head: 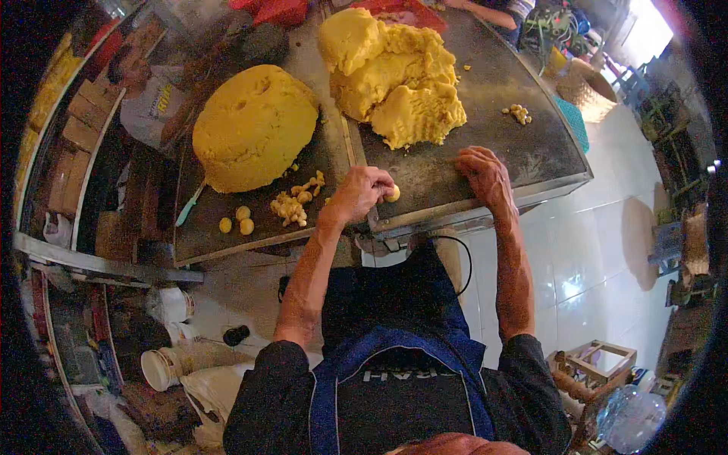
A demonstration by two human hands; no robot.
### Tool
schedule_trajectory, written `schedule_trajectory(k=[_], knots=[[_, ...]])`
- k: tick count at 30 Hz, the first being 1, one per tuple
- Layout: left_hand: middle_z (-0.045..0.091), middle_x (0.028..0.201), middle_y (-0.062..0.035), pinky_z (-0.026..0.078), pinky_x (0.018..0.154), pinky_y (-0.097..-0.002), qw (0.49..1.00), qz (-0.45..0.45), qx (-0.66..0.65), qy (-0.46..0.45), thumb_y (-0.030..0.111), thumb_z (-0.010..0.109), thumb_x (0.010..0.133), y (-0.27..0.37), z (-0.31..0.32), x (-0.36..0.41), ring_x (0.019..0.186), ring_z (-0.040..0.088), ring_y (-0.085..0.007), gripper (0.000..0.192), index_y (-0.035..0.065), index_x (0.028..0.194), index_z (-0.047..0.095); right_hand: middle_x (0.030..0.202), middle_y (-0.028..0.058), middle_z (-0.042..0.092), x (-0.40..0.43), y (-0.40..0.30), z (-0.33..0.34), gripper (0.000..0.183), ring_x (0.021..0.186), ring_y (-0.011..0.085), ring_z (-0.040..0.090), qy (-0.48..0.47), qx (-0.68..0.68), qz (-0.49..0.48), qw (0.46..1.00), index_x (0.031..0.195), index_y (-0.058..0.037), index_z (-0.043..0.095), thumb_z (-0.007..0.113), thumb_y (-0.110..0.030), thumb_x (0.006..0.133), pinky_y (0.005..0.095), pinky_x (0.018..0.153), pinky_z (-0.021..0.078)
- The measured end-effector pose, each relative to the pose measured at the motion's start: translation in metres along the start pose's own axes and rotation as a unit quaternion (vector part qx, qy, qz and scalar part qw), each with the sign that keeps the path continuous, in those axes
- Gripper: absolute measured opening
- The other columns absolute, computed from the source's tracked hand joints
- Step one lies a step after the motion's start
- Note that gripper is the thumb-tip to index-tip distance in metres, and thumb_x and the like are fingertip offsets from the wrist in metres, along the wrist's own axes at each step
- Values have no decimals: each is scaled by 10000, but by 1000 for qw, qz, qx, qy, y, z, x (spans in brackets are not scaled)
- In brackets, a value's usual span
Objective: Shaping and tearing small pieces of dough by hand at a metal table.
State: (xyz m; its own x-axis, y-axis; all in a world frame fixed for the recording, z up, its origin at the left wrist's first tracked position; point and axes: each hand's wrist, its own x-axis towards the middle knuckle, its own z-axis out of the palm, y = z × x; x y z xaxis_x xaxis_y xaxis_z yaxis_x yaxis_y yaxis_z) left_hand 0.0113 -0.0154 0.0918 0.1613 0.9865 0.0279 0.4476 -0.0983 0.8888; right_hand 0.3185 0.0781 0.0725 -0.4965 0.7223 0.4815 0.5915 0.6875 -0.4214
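Note:
My left hand [358, 196] pinches a small round ball of yellow dough [392, 194] near the front edge of the worktable [512, 153]. Further right, my right hand [483, 173] rests on the table with curled fingers; whatever lies beneath them is hidden. Beyond my hands sits a large rough mass of yellow dough [404, 79]. A smoother, rounded dough mound [256, 128] stands to the left. In front of that mound lie a heap of small pale pieces [290, 209] and several dough balls [244, 213].
A spatula-like tool with a pale green handle [189, 207] sticks out beside the mound. More small pieces [520, 114] lie on the right of the table. Another person [153, 102] is at the left; a further person's arm [492, 14] shows at the back. A bucket [162, 367] lies lower left.

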Motion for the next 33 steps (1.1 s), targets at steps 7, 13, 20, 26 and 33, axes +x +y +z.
schedule_trajectory(k=[7,13,20,26,33], knots=[[613,1102,-192,510,828,-436,885,102,369,266,366,626,997,-17,40,44,994,637,-322,608,4,1437,411,1142,82,709,-11,-10,-1,215,1038,317,676,56,39,96,993,1123,-151,729,618,-118,942,404,900,547],[607,1243,-226,493,933,-447,937,94,-49,333,302,653,993,-42,53,34,1095,626,-335,686,15,1520,322,1065,135,695,-14,-11,-4,184,952,339,688,128,47,116,984,1118,-74,734,639,-133,972,394,814,541],[683,1125,-162,564,819,-346,957,154,52,242,163,767,912,-35,46,-39,873,701,-197,811,62,1558,287,1106,81,686,-5,-15,8,323,965,264,680,126,64,94,985,1182,-144,726,668,-23,888,349,834,541],[683,1013,-74,541,665,-290,839,63,-480,250,105,755,913,-1,7,-64,760,647,-137,653,46,1467,416,1025,106,674,-20,15,13,225,935,227,653,186,-3,29,982,1184,-65,727,626,-108,988,332,843,522],[669,993,-75,538,753,-325,802,56,-160,573,118,658,955,-82,-84,-151,846,644,-179,364,58,1306,580,1025,106,685,-20,28,14,203,950,236,665,173,32,0,984,1147,-64,742,666,-119,967,348,833,534]])
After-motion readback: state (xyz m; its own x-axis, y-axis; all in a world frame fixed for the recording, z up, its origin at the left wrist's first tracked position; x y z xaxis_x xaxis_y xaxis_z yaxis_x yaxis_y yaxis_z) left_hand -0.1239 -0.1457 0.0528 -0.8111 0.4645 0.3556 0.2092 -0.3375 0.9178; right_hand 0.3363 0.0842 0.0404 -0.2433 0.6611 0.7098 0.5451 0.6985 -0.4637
